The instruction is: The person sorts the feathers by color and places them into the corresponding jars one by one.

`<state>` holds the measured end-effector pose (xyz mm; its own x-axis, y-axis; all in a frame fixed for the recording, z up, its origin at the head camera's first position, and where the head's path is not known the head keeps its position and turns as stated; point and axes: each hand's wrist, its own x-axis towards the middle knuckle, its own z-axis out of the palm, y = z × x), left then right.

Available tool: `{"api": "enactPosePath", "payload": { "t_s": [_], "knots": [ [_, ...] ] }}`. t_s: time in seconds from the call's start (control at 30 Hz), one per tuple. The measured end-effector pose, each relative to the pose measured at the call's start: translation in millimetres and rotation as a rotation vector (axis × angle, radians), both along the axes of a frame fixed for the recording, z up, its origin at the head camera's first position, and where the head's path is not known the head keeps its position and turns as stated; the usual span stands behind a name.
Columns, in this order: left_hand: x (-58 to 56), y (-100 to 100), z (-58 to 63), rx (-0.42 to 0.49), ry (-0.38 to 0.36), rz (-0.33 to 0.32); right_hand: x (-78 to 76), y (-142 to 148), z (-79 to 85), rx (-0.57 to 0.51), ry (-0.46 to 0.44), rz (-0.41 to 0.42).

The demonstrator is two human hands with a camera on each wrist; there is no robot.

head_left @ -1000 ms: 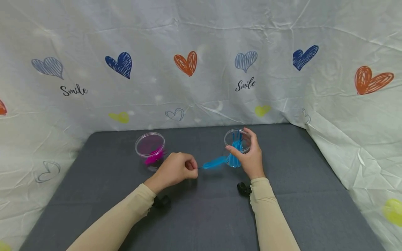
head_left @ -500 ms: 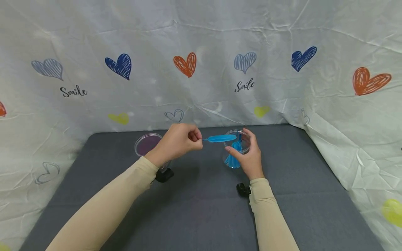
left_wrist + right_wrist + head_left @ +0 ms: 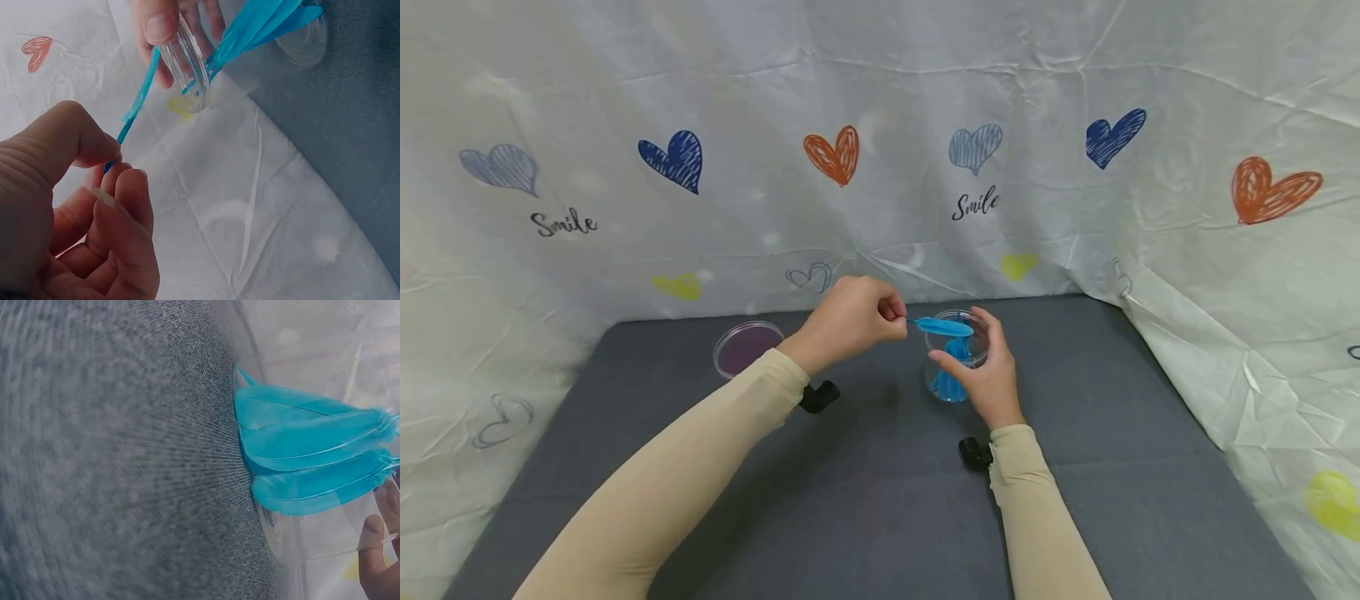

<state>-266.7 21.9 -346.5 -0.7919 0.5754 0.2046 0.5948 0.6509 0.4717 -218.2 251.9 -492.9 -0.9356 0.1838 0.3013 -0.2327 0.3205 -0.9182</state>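
My left hand pinches a blue feather by its quill between thumb and fingertips. The feather lies nearly level, its broad end overlapping the rim of a clear plastic jar in the head view. Around that jar's upper part curls my right hand, thumb at the near side and fingers at the far side. Several more blue feathers stand inside the jar with their quills upward. Close to the rim, the left wrist view shows the pinched feather near the right thumb.
A second clear jar, purple inside, stands at the back left, partly hidden by my left forearm. Dark grey cloth covers the table. Behind it hangs a pale curtain printed with hearts. Both wrists carry small black cameras.
My left hand has lifted the blue feather away from low beside the jar, raised it and shifted it right over the rim. The right hand keeps its grip on the jar.
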Motion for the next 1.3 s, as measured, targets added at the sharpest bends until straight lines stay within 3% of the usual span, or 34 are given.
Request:
{"api": "enactPosePath", "payload": {
  "t_s": [0.37,1.0,1.3],
  "knots": [
    [-4.1,17,-1.4,-0.055,-0.022,-0.027,-0.5,-4,1.0,0.015,-0.022,0.004],
    [-7.1,34,-23.8,-0.068,-0.063,-0.108,-1.4,-7,-0.4,0.006,0.009,0.053],
    [-7.7,34,-32.7,-0.056,-0.040,-0.121,-0.3,-4,-0.7,0.038,-0.014,0.111]
  ]
}}
